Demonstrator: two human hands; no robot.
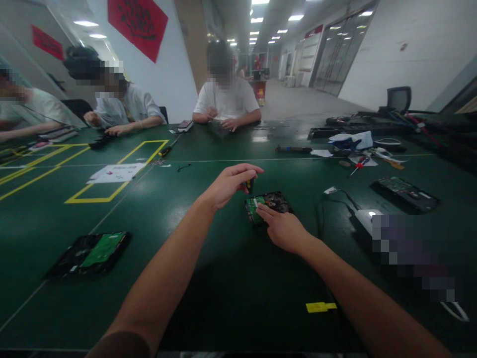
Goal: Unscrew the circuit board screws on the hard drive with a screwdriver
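A black hard drive (274, 201) with a green circuit board lies flat on the green table (223, 278), in the middle of the head view. My left hand (231, 184) is closed around the dark handle of a screwdriver (249, 185), which stands upright over the drive's far left corner. My right hand (285, 228) rests on the drive's near edge, fingers pressed onto the green board and holding the drive down.
A second hard drive (91, 253) lies at the near left, a third (406, 193) at the right. A yellow tag (320, 307) sits near me. Three people sit at the far side. A red screwdriver (358, 166), cables and paper lie right.
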